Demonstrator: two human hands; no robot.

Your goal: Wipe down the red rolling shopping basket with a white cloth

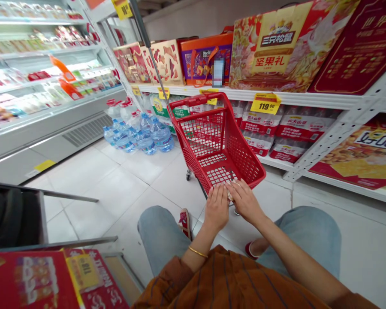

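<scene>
A refrigerated display case (48,98) stands at far left; bottled water (148,136) sits on the floor (116,193) beyond it. The left hand (216,208) and right hand (245,201) rest on the near rim of a red shopping cart (212,146), fingers (215,194) slightly curved beside a small pale object (229,192); grip cannot be confirmed. Nut gift boxes (276,47) occupy the shelf (276,96) at right.

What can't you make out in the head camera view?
Head view:
- Pale item between the left hand and right hand: mostly hidden by the fingers.
- Orange gift box: front partly covered by a blur patch.
- Red boxes, lower left: cut off by the picture edge.
</scene>
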